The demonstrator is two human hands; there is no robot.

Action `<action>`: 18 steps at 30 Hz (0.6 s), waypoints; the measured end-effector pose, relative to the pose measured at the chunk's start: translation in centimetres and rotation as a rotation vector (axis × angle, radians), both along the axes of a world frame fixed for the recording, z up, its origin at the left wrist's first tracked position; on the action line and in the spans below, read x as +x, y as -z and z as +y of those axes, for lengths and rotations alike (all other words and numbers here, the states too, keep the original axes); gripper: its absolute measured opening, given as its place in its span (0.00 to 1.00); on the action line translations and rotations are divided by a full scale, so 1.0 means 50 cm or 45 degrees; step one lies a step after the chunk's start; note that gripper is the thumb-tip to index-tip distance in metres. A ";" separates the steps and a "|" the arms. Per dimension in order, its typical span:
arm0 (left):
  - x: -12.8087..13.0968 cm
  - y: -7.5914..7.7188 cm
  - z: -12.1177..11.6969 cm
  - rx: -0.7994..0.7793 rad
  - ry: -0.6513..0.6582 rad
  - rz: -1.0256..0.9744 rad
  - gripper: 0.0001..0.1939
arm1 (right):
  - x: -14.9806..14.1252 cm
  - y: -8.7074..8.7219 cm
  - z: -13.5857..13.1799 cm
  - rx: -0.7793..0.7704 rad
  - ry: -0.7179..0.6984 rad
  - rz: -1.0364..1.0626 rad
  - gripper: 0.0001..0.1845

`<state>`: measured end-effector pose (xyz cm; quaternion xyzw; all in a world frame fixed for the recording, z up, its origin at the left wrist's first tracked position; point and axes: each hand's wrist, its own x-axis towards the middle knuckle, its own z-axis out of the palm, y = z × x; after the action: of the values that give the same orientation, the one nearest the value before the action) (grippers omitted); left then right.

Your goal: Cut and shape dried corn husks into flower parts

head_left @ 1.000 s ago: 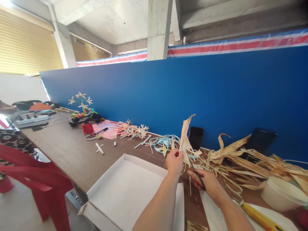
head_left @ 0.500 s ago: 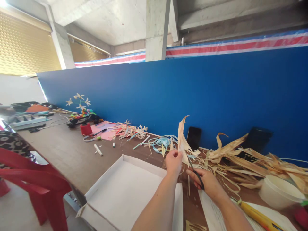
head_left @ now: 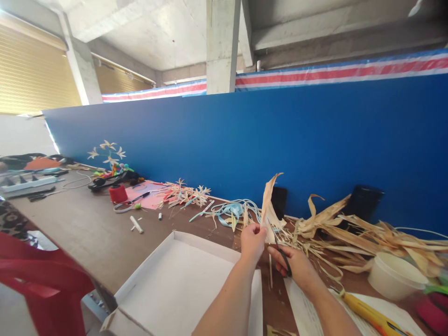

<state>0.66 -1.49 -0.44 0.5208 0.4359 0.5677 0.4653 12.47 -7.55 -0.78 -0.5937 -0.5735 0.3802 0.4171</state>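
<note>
The long brown desk [head_left: 87,233] runs along a tall blue wall [head_left: 210,140]. Above the wall are a red, white and blue sheet [head_left: 343,72] and a gray post [head_left: 222,46], and far to the left there is a yellow shutter [head_left: 35,65]. A red chair [head_left: 52,289] stands by the left side of the desk. A big, shallow white box [head_left: 185,270] is open at the near edge, and its flat white inside shows. On the right is a round white tub [head_left: 395,280] with its top open, but I cannot tell what is at the bottom. A heap of dry leaves [head_left: 371,238] lies behind the tub, and a yellow tool [head_left: 367,313] lies in front of it, on white paper [head_left: 296,308]. The left hand [head_left: 252,240] pinches a pale dry leaf [head_left: 268,200], which sticks up over the desk between the box and the heap. The right hand [head_left: 294,266] is closed around the dark handles of the scissors [head_left: 287,268], and the blades point up by the bottom of that leaf. The two hands are close together, but a small gap shows between them.
</note>
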 end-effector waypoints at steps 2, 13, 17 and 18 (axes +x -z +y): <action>0.005 0.004 0.001 0.005 0.023 0.001 0.09 | 0.002 0.002 0.001 0.002 0.015 0.003 0.20; 0.009 0.005 -0.002 -0.016 0.083 -0.089 0.10 | 0.004 0.001 0.003 0.072 0.066 -0.049 0.18; 0.006 0.004 -0.002 -0.032 0.076 -0.067 0.10 | 0.004 0.003 0.003 0.069 0.089 -0.049 0.19; 0.006 0.005 -0.001 -0.027 0.074 -0.062 0.10 | 0.003 0.003 0.003 0.060 0.093 -0.047 0.18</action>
<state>0.95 -1.53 -0.67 0.5143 0.4154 0.5617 0.4974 12.63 -7.40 -0.92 -0.6113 -0.5679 0.3400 0.4338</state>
